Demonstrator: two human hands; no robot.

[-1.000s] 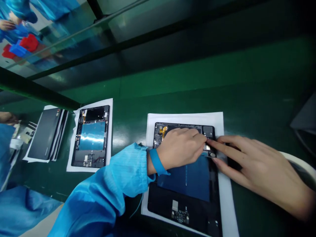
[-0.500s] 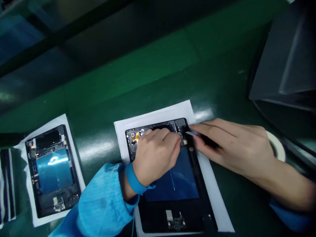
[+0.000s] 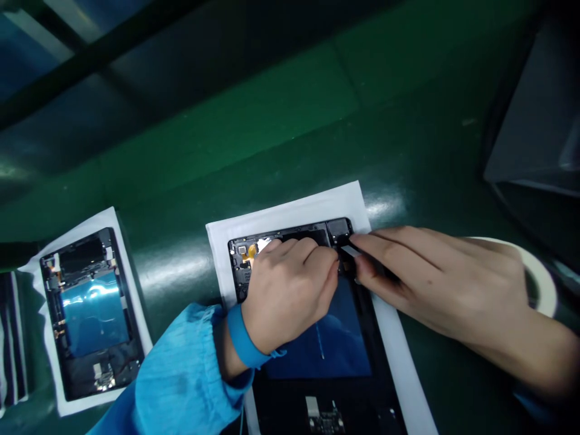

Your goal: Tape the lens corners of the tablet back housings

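Observation:
An opened tablet (image 3: 283, 399) lies on a white sheet (image 3: 290, 212), its inner parts and a large blue panel (image 3: 338, 338) facing up. My left hand (image 3: 290, 287), with a blue band at the wrist, is curled over the tablet's upper part. Its fingertips point down and are hidden, so what they hold, if anything, does not show. Above the tablet's upper right edge, my right hand (image 3: 430, 278) pinches a small pale strip (image 3: 350, 250) between thumb and index finger. The two hands are close together but apart.
A second opened tablet (image 3: 95, 320) rests on its own white sheet at the left. Several dark flat pieces (image 3: 12, 338) sit at the far left. A pale ring-shaped roll (image 3: 546, 284) is partly behind my right hand. A dark grey object (image 3: 534, 133) stands at the right.
My right hand has come slightly further over the tablet's edge with the strip. My left hand stays curled at nearly the same spot. The camera view has shifted a little, showing more of the roll.

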